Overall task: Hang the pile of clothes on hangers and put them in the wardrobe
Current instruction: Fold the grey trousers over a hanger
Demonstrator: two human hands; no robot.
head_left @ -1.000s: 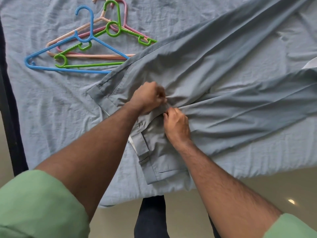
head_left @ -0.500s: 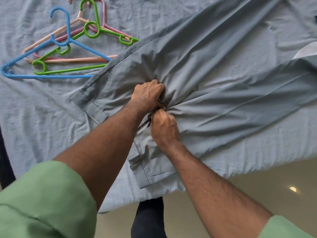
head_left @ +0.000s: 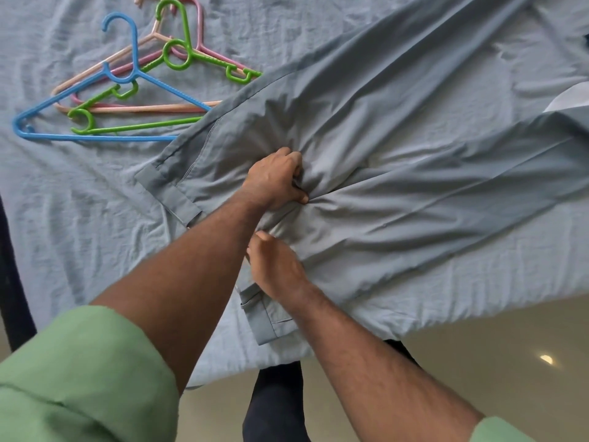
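Grey-blue trousers point(head_left: 398, 148) lie spread across the bed, waistband toward me, legs running off to the upper right. My left hand point(head_left: 275, 180) grips a bunch of the fabric near the crotch, fingers curled into the cloth. Just below it, my right hand point(head_left: 275, 266) rests on the trousers near the fly, its fingertips tucked into the fabric under my left forearm. A pile of plastic hangers lies at the upper left: a blue hanger point(head_left: 111, 100), a green hanger point(head_left: 178, 55), and pink and peach ones beneath.
The light blue bedsheet point(head_left: 79, 218) covers the bed; its near edge hangs over a beige floor point(head_left: 478, 362). A dark bed frame point(head_left: 12, 250) runs down the left side. A white patch point(head_left: 570, 97) shows at the right edge.
My left hand has gathered more fabric and stays clenched on it. My right hand has slipped back toward the waistband, away from the left hand.
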